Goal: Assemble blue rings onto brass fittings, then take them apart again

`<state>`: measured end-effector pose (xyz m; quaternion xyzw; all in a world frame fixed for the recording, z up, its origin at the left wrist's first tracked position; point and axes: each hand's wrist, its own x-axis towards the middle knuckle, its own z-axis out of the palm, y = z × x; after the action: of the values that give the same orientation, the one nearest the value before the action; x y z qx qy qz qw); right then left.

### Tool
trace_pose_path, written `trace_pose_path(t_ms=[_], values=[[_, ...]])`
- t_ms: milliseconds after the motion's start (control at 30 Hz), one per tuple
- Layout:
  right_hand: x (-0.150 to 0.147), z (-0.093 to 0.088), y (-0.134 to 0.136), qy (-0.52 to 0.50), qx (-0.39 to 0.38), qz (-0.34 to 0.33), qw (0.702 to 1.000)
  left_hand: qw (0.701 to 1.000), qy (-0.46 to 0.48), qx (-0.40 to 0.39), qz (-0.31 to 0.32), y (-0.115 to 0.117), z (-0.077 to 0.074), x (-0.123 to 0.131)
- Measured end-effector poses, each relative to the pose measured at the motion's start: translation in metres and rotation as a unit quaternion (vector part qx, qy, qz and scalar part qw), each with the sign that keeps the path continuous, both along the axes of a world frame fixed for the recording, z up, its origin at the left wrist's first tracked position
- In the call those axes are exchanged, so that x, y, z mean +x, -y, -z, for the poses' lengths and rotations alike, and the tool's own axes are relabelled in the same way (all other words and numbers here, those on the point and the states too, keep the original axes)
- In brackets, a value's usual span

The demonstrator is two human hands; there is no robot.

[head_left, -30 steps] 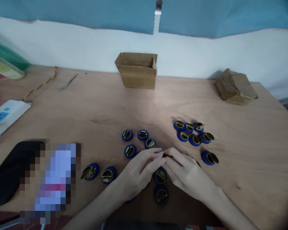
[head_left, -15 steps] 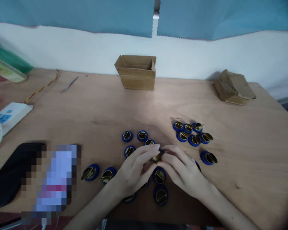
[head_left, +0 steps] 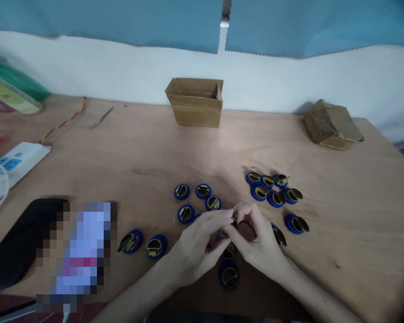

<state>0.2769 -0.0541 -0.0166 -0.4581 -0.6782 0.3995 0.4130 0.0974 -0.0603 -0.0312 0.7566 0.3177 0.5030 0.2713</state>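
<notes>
The left hand (head_left: 197, 246) and right hand (head_left: 257, 244) meet fingertip to fingertip, both pinched narrow on one blue disc (head_left: 233, 220); it is held just above the desk (head_left: 121, 166), near the middle of the front edge; it is round with no long axis of its own, fingers cover most of it, and I cannot tell which way its brass tab points.

Under the hands lie two more discs (head_left: 229, 274) in plain sight, with others partly hidden by the fingers; one half-covered disc (head_left: 279, 235) sits just beside the right hand. Behind the left hand four discs (head_left: 203, 191) lie close together, brass strips slanting across their faces; toward the left edge lies a pair of discs (head_left: 155, 246). Toward the right edge a cluster of six discs (head_left: 275, 198) touch one another; a single disc (head_left: 296, 224) lies apart from them.

Along the back edge stand two boxes: an open cardboard box (head_left: 195, 102) at the middle; a crumpled cardboard box (head_left: 333, 124) near the back right corner. At the left edge lies one power strip (head_left: 16, 161); near the back left corner, tweezers (head_left: 101, 117) and a red-yellow wire (head_left: 65, 121).
</notes>
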Motion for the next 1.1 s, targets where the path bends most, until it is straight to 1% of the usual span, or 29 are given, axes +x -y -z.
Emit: trace_pose_path(t_ms=[67,167,267,367,433,567,700,800,900,1000,1100], values=[[0.0,0.0,0.0,-0.012,-0.011,0.003,1.0,1.0,0.0,0.002,0.0,0.0,0.0,0.001],[0.001,-0.001,-0.001,-0.015,-0.049,0.005,0.999,1.0,-0.006,0.005,-0.004,0.0,0.0,0.002],[0.004,-0.004,-0.003,-0.016,-0.084,-0.011,0.996,1.0,-0.009,-0.007,-0.028,0.0,0.001,0.004],[0.006,-0.009,-0.005,-0.034,-0.086,-0.032,0.995,0.998,0.0,-0.033,-0.057,0.0,0.0,0.004],[0.006,-0.011,-0.005,-0.043,-0.086,-0.034,0.995,0.997,0.002,-0.044,-0.062,0.0,-0.001,0.005],[0.004,-0.009,-0.005,-0.048,-0.1,-0.027,0.993,0.998,-0.01,-0.049,-0.05,0.0,-0.002,0.005],[0.002,-0.003,-0.004,-0.043,-0.108,-0.014,0.993,0.999,-0.017,-0.025,-0.029,0.0,0.0,0.005],[0.001,-0.001,-0.004,-0.05,-0.119,-0.015,0.992,0.999,-0.01,-0.017,-0.026,-0.001,0.0,0.006],[0.001,-0.004,-0.005,-0.068,-0.126,-0.026,0.989,0.999,0.01,-0.03,-0.034,-0.002,-0.003,0.007],[0.002,-0.007,-0.006,-0.083,-0.133,-0.036,0.987,0.997,0.014,-0.061,-0.048,-0.001,-0.006,0.007],[0.002,-0.007,-0.007,-0.087,-0.142,-0.036,0.985,0.995,0.016,-0.087,-0.048,0.0,-0.008,0.007]])
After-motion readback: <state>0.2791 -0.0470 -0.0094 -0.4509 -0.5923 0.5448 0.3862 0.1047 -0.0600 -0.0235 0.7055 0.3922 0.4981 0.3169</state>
